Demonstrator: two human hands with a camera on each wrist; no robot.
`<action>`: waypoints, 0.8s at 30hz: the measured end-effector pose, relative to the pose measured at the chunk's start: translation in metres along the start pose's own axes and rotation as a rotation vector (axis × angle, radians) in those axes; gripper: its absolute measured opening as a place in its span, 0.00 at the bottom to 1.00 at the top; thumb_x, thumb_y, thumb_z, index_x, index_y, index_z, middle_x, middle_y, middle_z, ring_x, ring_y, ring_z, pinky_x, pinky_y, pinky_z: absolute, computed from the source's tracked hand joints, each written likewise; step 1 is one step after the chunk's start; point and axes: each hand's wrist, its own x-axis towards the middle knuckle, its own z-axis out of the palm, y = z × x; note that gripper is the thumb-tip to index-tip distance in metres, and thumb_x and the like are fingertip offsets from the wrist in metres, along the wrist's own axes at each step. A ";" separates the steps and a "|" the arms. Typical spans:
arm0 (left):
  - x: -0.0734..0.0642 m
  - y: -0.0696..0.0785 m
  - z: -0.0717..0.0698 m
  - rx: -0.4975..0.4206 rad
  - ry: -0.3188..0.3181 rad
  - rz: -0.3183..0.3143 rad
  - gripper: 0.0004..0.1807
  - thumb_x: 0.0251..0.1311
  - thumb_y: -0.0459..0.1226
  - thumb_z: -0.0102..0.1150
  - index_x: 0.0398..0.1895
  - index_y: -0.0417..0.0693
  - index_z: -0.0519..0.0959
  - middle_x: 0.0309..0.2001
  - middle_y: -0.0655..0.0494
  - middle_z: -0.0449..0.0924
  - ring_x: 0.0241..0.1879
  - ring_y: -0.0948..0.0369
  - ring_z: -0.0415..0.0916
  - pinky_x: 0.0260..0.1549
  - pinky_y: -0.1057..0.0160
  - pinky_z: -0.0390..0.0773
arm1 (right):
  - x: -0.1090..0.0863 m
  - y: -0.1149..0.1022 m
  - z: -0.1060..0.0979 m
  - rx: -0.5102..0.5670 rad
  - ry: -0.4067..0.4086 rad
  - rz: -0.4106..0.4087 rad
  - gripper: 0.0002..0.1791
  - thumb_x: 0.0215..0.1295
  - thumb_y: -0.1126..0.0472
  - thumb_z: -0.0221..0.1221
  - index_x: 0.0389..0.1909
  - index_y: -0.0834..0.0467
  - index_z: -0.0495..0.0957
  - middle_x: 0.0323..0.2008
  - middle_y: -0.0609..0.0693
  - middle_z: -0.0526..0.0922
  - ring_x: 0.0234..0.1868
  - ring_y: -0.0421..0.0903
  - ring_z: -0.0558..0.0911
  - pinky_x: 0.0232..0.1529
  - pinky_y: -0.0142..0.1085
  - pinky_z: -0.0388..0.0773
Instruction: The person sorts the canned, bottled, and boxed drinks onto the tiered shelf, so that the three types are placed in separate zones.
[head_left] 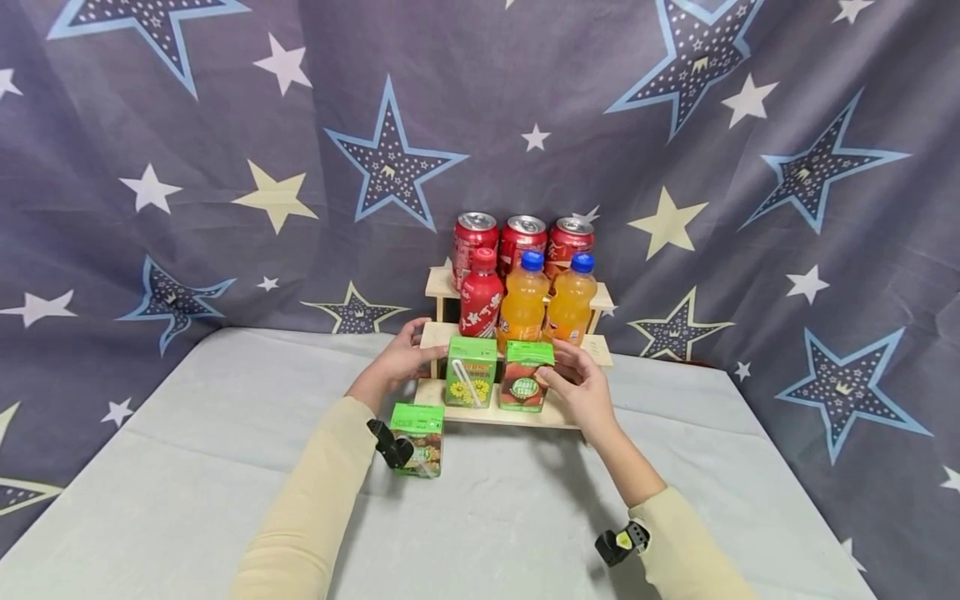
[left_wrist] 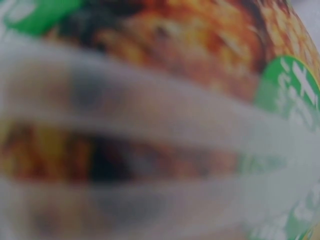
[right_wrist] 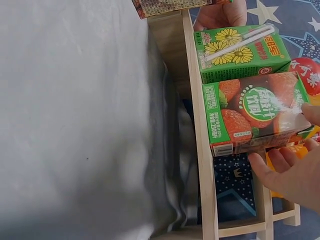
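Observation:
A three-tier wooden rack (head_left: 517, 418) holds drinks. My left hand (head_left: 397, 360) grips the rack's left end at the middle tier, beside a green juice box (head_left: 471, 373) with yellow flowers and a straw. My right hand (head_left: 583, 392) holds a strawberry juice box (head_left: 525, 379) by its right side, thumb on the front. In the right wrist view this strawberry box (right_wrist: 255, 110) stands on the bottom tier, close against the flower box (right_wrist: 242, 52). Another green-topped juice box (head_left: 420, 442) stands on the table before the rack, partly hidden by the left wrist camera; its blurred front (left_wrist: 175, 60) fills the left wrist view.
On the middle tier stand a red bottle (head_left: 481, 296) and two orange drink bottles (head_left: 523, 304) with blue caps. Three red cans (head_left: 474, 242) occupy the top tier. A pale cloth covers the table (head_left: 480, 525); a star-patterned curtain (head_left: 480, 125) hangs behind.

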 end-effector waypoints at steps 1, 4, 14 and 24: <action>0.000 0.000 0.000 0.000 0.002 -0.001 0.42 0.62 0.35 0.57 0.73 0.54 0.43 0.69 0.39 0.52 0.64 0.42 0.62 0.57 0.40 0.68 | -0.001 0.000 -0.001 0.004 0.001 0.003 0.28 0.58 0.59 0.64 0.60 0.53 0.70 0.55 0.56 0.75 0.54 0.47 0.75 0.48 0.23 0.74; 0.000 0.000 0.000 -0.001 0.002 -0.002 0.42 0.62 0.35 0.56 0.73 0.54 0.42 0.70 0.39 0.52 0.63 0.42 0.63 0.57 0.41 0.69 | -0.003 0.000 -0.004 0.027 0.005 0.002 0.28 0.58 0.58 0.65 0.60 0.53 0.70 0.55 0.55 0.75 0.54 0.44 0.76 0.47 0.23 0.75; 0.002 -0.002 0.000 0.006 -0.001 -0.008 0.43 0.62 0.36 0.56 0.73 0.54 0.42 0.70 0.38 0.51 0.64 0.42 0.62 0.57 0.41 0.69 | -0.018 -0.006 -0.014 0.018 0.037 -0.052 0.23 0.58 0.62 0.64 0.55 0.60 0.73 0.51 0.58 0.78 0.44 0.33 0.79 0.43 0.23 0.76; 0.002 -0.001 0.001 0.003 0.006 -0.007 0.42 0.62 0.35 0.57 0.72 0.55 0.43 0.69 0.40 0.53 0.64 0.43 0.63 0.57 0.40 0.68 | -0.035 -0.018 -0.008 -0.015 -0.027 -0.063 0.19 0.59 0.61 0.63 0.51 0.61 0.76 0.49 0.59 0.78 0.39 0.35 0.78 0.37 0.25 0.76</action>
